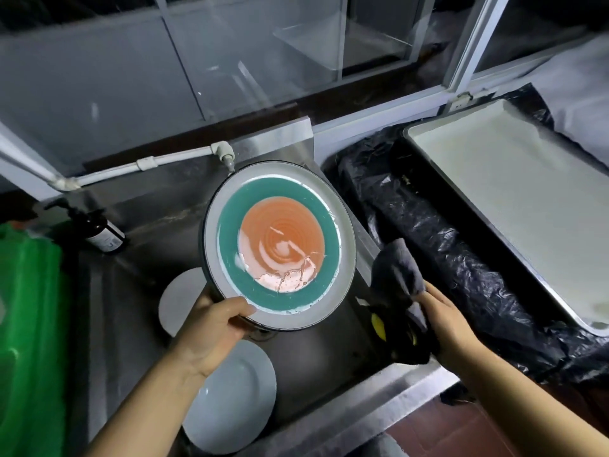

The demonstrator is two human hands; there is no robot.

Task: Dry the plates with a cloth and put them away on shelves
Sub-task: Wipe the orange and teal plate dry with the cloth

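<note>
Held tilted above the sink (138,291) by the left hand (211,328), thumb curled over its near rim: plate (280,245), face up toward the camera, water pooled on its low side. Just right of it, apart and not touching, the cloth (395,278), bunched in the curled fingers of the right hand (445,318) (clearly the nearer one for wiping). Next, probably leftward across onto the wet face; two plates (230,394) waiting in the sink below.

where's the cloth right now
In the head view the dark cloth is gripped in the right hand, over the sink's right edge, just right of the colourful plate.
</note>
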